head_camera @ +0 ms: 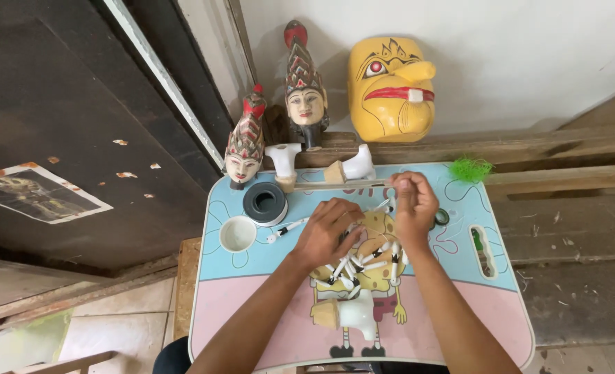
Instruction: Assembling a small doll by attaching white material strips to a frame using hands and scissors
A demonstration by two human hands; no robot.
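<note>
Step in hand: looks to me like sorting and picking through the little pile of white sticks with black tips [363, 266] in the middle of the worktop [252, 305], the small blue-and-pink kids' one with a cartoon print.

Left hand: my left hand [327, 232] sits on top of the pile, knuckles up, fingers curled down into the sticks. Closed around some of them I'd say, but I can't see how many.

Right hand: my right hand [413, 206] is raised a bit past the pile toward the far edge, fingertips pinched shut on what seems to be one thin stick. The grip itself is too small to be sure.

Arms: both forearms come in from the near edge and angle toward each other, wrists fairly straight.

Where the stuff is: pile is dead centre. One stray stick [286, 228] lies just left of it, pointing at the roll of black tape [265, 202]. A small white cup [238, 233] is near that roll.

Next move, my guess: needs a fine pinch and a steady left hand so the pile doesn't scatter.

Other bits: a carved wooden piece, white and bare wood [345, 313], near me. Two painted puppet heads [245, 142] and a yellow mask [392, 88] stand at the back wall, with a green tuft [471, 168] at the far right corner.
</note>
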